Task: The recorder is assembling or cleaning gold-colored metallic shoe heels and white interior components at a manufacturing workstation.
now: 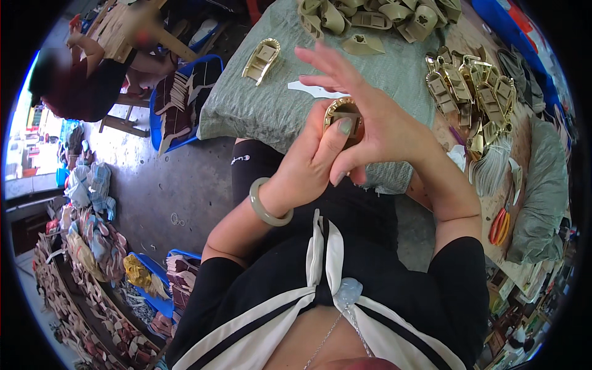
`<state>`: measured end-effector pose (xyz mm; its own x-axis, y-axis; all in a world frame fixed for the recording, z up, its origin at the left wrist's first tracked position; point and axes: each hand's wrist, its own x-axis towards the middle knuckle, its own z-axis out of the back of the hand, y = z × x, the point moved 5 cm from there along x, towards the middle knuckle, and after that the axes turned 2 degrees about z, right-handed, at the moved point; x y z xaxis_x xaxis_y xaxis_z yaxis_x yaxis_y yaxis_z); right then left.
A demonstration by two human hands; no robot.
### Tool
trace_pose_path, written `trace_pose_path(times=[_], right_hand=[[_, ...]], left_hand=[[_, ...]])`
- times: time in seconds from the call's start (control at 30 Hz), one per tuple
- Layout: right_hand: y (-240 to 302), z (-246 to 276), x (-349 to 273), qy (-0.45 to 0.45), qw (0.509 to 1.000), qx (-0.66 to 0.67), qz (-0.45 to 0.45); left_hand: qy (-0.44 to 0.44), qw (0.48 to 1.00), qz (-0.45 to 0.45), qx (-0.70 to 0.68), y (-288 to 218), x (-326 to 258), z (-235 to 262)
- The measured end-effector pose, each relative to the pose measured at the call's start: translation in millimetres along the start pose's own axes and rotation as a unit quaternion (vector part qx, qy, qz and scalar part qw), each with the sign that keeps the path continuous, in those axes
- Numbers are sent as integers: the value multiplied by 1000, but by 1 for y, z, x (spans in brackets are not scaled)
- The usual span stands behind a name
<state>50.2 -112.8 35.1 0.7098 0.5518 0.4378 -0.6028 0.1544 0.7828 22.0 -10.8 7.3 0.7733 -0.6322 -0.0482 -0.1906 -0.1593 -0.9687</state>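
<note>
My left hand [314, 151], with a pale bangle at the wrist, is closed around a shiny gold shoe heel [335, 108] with a ridged rim. The left thumb presses on the heel's hollow inner side. Against the heel's right side lies my right hand [377, 123]; its upper fingers stretch out apart and its thumb points down beside the left hand. Part of the heel is hidden by both hands. Beyond them, a similar gold heel [261, 61] rests on the grey-green woven cloth [228, 102], near a flat white piece [313, 90].
Beige heels [382, 15] are piled at the far edge of the cloth. On the right table stand gold heels [472, 86], a bundle of white strips [491, 166] and orange-handled scissors [500, 227]. A blue crate [152, 123] stands left, near a seated person [80, 86].
</note>
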Motion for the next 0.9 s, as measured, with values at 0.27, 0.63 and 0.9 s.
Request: trace_pose_path(times=[0.27,0.63,0.9], right_hand=[[-14,-12,-4,63,965,235,-102],[-39,-31,8,-52,947,290,-128],[-26,-21,-12,-163,952,239,-103]], left_hand=[[-17,983,72,-167,17,10,14],[-166,979,-2,116,22,6,47],[-174,977,-82,88,22,12,23]])
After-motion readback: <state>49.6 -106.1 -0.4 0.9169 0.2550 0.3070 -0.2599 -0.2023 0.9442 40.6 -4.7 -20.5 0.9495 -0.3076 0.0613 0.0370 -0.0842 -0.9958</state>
